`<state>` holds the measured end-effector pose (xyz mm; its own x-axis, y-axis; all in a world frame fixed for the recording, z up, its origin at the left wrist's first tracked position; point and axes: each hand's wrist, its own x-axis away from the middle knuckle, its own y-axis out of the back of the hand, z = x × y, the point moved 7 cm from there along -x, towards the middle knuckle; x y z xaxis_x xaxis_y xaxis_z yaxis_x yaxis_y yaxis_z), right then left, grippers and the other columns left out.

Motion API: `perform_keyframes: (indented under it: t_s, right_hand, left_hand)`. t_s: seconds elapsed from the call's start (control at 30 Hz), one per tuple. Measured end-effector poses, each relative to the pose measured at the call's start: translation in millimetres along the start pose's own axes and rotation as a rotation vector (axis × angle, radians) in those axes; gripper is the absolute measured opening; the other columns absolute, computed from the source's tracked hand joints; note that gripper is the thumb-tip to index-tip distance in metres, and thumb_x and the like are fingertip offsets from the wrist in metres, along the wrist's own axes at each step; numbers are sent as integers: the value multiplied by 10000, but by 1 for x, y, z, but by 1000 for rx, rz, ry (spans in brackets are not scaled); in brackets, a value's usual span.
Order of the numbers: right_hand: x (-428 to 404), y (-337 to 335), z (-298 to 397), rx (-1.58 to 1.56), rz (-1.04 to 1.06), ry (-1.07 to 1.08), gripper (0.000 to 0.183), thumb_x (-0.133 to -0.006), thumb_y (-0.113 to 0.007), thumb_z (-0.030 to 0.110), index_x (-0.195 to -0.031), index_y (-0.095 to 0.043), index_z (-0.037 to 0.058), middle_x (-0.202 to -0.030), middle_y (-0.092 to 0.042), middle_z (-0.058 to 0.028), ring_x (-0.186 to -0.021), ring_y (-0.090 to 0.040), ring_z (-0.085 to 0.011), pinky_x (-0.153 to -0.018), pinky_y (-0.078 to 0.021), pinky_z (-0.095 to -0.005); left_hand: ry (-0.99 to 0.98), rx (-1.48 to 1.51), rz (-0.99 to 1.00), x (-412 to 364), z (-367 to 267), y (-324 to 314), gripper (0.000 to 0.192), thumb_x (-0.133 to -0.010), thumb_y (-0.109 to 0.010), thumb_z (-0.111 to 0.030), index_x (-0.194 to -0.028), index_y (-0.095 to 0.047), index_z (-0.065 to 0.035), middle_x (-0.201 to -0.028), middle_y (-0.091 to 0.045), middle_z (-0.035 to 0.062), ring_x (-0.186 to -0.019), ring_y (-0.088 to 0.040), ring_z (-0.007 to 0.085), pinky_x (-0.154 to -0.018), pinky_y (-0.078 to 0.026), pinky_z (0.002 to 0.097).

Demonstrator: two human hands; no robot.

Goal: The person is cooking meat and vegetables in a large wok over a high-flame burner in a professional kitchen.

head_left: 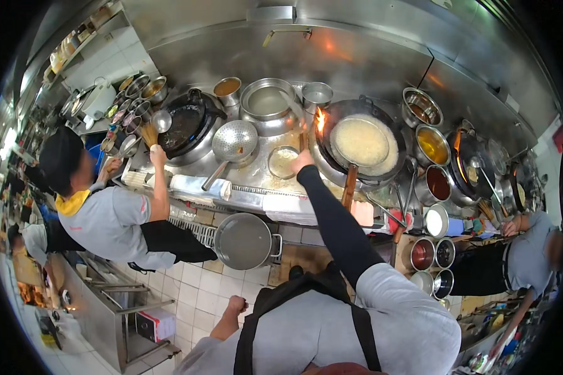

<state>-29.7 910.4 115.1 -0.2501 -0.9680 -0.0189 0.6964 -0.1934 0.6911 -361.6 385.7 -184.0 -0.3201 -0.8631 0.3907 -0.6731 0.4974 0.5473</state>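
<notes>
My right hand, in a black sleeve, grips the wooden handle of a metal cooking utensil. Its blurred metal end reaches over the large steel pot. Beneath that hand lies a shallow round metal dish. To its right, pale liquid froths in a wok, with a flame at the rim. A round strainer sits in the froth, its wooden handle pointing towards me. Low at my left side, my left hand is curled, with nothing visible in it.
A perforated ladle lies left of the pot. On the floor stands a big two-handled pot. At left, a co-worker holds a bamboo brush by a dark wok. Another person works at right, beyond sauce containers.
</notes>
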Motion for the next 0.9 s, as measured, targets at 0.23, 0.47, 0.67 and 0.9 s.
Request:
perform_keyframes:
  t_s: [0.23,0.47,0.67,0.9]
  right_hand:
    - [77,122,-40,-418,-100,232,427,-894,-543,109,-1305,-540,-8,-1086,-665,-268,-1087,-618,-433,-955,-470,-440]
    - [150,261,-200,-457,-119,30,391,-976,-568,113,-1347,-517,4,-1117,-677,-147,-1035,-641,-193,-920,-481,-314]
    - [182,346,-260,-388,-234,24,363,-973,-575,96,-1315,-550,-22,-1148,-665,-120,-1041,-621,-175,-930,-469,-302]
    - [169,351,-302,-482,-211,-89,411,-986,-576,119,-1363,-520,-35,-1183,-633,-83,-1050,-582,-135,-956,-449,-288]
  left_hand:
    - [558,569,-219,-97,-47,8,246,-754,-555,-75,-516,-584,-19,-558,-590,159,-437,-552,251,-425,-431,407]
    - [293,1117,-105,-270,-282,49,438,-1011,-512,-464,-917,-580,-41,-673,-605,85,-548,-585,182,-472,-462,307]
    - [299,1313,217,-364,-483,60,365,-1042,-490,-357,-1102,-519,2,-923,-635,130,-698,-557,160,-563,-480,294]
    - [113,1127,152,-375,-519,58,203,-1047,-463,-161,-1132,-505,18,-836,-577,87,-593,-469,114,-466,-398,253]
